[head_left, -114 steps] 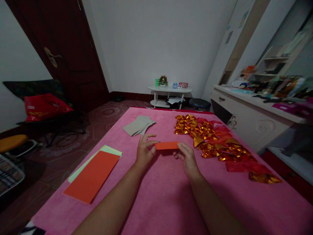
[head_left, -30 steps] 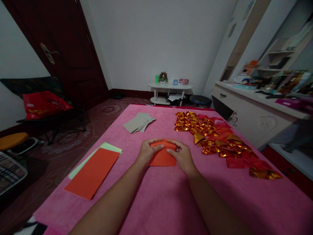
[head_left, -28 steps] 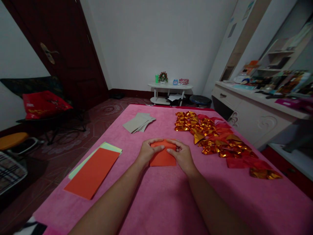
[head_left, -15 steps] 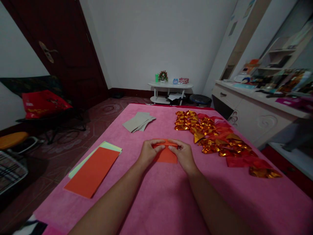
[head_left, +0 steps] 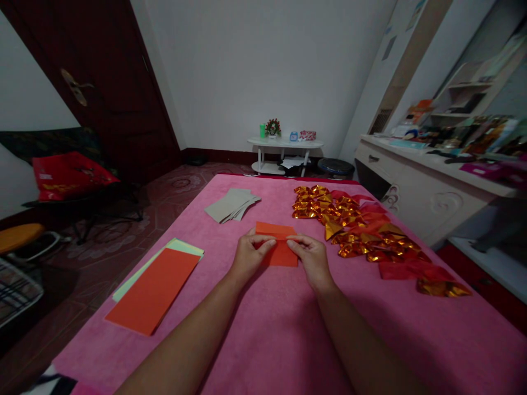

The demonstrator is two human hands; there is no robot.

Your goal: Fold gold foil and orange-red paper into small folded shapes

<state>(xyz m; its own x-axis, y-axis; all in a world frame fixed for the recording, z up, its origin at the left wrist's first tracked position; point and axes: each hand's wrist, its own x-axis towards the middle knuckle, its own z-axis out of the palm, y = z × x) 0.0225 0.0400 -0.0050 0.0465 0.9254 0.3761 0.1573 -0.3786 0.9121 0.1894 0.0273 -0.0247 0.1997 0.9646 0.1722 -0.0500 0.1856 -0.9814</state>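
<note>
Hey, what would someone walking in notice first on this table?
Probably the glittering heap of gold and red foil pieces along the right side of the pink table. At the middle, the left hand and right hand pinch a folded orange paper between them. A larger orange sheet lies near the left edge.

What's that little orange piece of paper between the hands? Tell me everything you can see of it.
The orange paper is a small, matte rectangular sheet, thin like craft paper. A crease runs across it, and the far strip looks raised along that crease. It sits mid-table on the pink cloth, its near part lying flat. The left hand pinches its left side and the right hand its right side, thumbs at the fold.
</note>
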